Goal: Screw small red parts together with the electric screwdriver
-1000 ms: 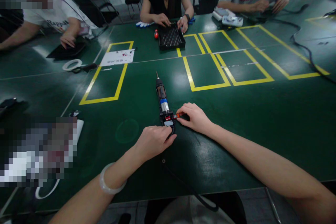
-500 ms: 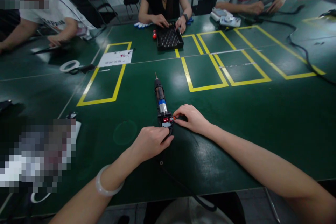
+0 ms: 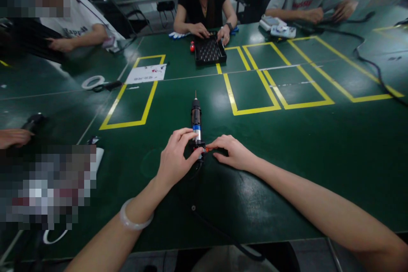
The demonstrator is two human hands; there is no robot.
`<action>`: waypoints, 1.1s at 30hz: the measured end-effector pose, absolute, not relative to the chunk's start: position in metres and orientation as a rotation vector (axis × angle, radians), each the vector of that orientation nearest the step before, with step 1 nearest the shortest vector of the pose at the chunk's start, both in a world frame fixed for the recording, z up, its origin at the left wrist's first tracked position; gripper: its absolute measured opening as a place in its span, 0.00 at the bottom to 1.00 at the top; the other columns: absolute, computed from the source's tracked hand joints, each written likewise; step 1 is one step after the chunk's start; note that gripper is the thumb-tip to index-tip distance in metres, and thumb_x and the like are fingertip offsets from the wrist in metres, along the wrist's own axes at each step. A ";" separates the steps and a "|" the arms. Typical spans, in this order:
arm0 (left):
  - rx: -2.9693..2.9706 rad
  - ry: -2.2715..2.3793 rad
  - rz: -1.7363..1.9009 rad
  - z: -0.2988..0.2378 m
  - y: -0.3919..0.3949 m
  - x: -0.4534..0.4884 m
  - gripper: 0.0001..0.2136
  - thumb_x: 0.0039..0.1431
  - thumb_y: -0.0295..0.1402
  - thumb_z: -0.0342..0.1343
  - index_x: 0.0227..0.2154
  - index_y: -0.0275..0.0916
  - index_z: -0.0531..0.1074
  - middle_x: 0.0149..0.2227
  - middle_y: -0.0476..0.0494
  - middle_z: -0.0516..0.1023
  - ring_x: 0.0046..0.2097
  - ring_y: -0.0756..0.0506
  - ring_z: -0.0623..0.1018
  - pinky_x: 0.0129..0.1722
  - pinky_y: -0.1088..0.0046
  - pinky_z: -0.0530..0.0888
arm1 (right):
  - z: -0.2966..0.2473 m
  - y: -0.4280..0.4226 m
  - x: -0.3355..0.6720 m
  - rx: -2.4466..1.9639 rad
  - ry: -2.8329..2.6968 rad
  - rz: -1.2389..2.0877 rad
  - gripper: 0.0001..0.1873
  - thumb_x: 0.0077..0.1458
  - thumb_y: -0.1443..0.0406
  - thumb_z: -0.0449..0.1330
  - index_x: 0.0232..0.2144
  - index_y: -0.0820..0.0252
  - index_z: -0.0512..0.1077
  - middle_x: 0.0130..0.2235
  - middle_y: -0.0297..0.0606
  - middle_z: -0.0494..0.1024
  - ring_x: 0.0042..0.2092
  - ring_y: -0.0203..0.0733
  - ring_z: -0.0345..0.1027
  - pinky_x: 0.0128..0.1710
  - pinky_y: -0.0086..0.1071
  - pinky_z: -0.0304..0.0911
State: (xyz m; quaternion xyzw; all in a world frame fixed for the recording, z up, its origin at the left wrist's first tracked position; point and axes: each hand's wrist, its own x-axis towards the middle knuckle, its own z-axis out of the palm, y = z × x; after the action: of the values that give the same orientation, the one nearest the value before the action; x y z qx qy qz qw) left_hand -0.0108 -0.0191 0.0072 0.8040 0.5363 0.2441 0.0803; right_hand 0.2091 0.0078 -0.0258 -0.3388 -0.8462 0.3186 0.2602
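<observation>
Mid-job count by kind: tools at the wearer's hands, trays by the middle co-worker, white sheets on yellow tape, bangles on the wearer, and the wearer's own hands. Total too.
Tool: 1
Tray: 1
White sheet: 1
Bangle: 1
Own hands, left hand and right hand: 2
Total: 6

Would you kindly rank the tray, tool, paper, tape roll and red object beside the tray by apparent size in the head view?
1. Tray
2. Tool and paper: too close to rank; the left hand partly hides the tool
3. Tape roll
4. Red object
</observation>
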 end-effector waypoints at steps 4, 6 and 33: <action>2.434 1.625 0.420 -0.001 -0.009 -0.008 0.32 0.59 0.51 0.54 0.64 0.47 0.60 0.68 0.35 0.51 0.61 0.33 0.66 0.54 0.52 0.70 | -0.025 0.004 0.207 -0.875 -2.348 0.859 0.20 0.55 0.71 0.59 0.51 0.61 0.72 0.48 0.43 0.79 0.49 0.47 0.69 0.51 0.41 0.59; 2.446 1.627 0.326 -0.004 -0.006 -0.005 0.31 0.59 0.52 0.54 0.63 0.48 0.61 0.70 0.35 0.47 0.60 0.31 0.67 0.54 0.49 0.70 | -0.025 0.003 0.207 -0.863 -2.367 0.852 0.21 0.55 0.71 0.59 0.52 0.61 0.71 0.49 0.43 0.78 0.51 0.48 0.68 0.52 0.42 0.59; 2.209 2.090 0.019 -0.012 0.058 -0.209 0.26 0.62 0.40 0.51 0.60 0.32 0.65 0.69 0.32 0.47 0.68 0.32 0.54 0.64 0.56 0.55 | -0.026 0.005 0.216 -0.883 -2.316 0.821 0.12 0.59 0.70 0.58 0.45 0.59 0.73 0.47 0.42 0.77 0.50 0.45 0.69 0.52 0.41 0.60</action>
State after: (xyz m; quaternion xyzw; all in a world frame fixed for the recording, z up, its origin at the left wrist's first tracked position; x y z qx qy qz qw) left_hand -0.2091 0.0580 -0.0115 0.7254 0.6865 0.0064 0.0504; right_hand 0.2162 0.0048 -0.0263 -0.3262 -0.8560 0.3034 0.2621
